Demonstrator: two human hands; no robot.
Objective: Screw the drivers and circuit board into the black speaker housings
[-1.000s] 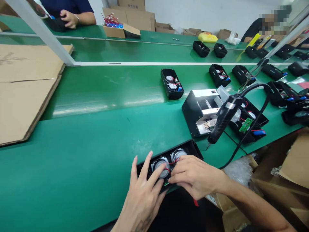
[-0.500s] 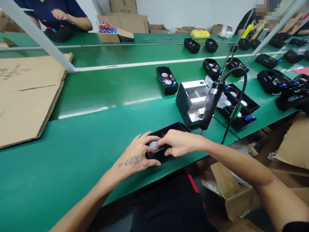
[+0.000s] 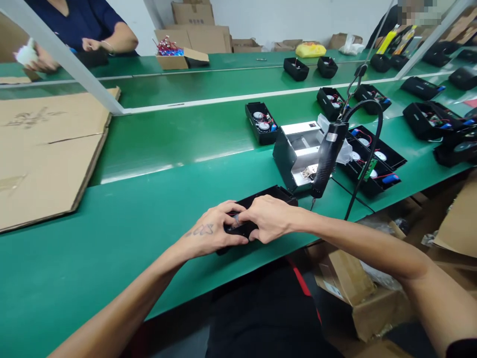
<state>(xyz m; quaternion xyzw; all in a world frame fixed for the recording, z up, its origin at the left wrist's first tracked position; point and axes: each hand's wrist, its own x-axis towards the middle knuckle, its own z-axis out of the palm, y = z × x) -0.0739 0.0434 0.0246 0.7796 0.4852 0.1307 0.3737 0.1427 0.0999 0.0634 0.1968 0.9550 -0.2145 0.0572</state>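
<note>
The left hand (image 3: 213, 231) and right hand (image 3: 269, 219) lie half-curled, fingertips meeting over the black rectangular plastic case (image 3: 274, 195) on the green belt (image 3: 93, 258) — working inside it, any grip hidden — so the next move seems to call for lifting the fingers clear.

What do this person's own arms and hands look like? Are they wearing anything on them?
The left hand and right hand are bare, without gloves, and the forearms are uncovered. A dark tattoo, resembling a few written characters, marks the back of the left hand. A dark sleeve just shows on the right arm, at the picture's corner.
</note>
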